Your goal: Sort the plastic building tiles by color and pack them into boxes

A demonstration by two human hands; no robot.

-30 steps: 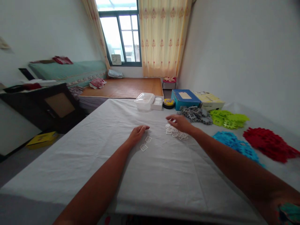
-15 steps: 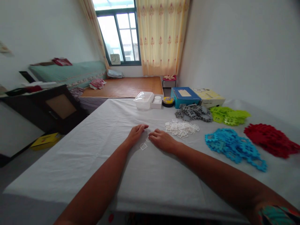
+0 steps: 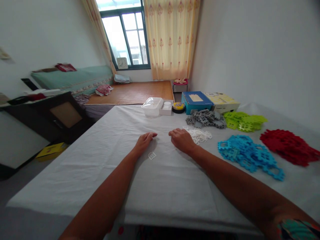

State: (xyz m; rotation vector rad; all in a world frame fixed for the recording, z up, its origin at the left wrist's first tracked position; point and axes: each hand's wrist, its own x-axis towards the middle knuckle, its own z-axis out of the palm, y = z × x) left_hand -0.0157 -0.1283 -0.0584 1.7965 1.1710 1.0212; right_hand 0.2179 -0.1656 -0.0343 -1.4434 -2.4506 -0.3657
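My left hand (image 3: 145, 141) lies flat on the white tablecloth (image 3: 162, 190), fingers stretched and holding nothing. A single white lattice tile (image 3: 151, 155) lies just right of its wrist. My right hand (image 3: 181, 140) rests knuckles-up a little to the right, at the near edge of a pile of white lattice tiles (image 3: 202, 134). Its fingers are curled under, and what they hold, if anything, is hidden.
Right of the hands lie piles of grey tiles (image 3: 206, 119), green tiles (image 3: 243, 121), blue tiles (image 3: 247, 156) and red tiles (image 3: 287, 150). At the far edge stand a clear container (image 3: 152, 106), a round tin (image 3: 179, 107), a blue box (image 3: 196, 100) and a yellow box (image 3: 222, 101). A dark cabinet (image 3: 62, 113) stands left.
My right hand came from the white pile to the two loose tiles by my left hand, then drew back toward the pile. Only one loose tile is left. The left hand stayed.
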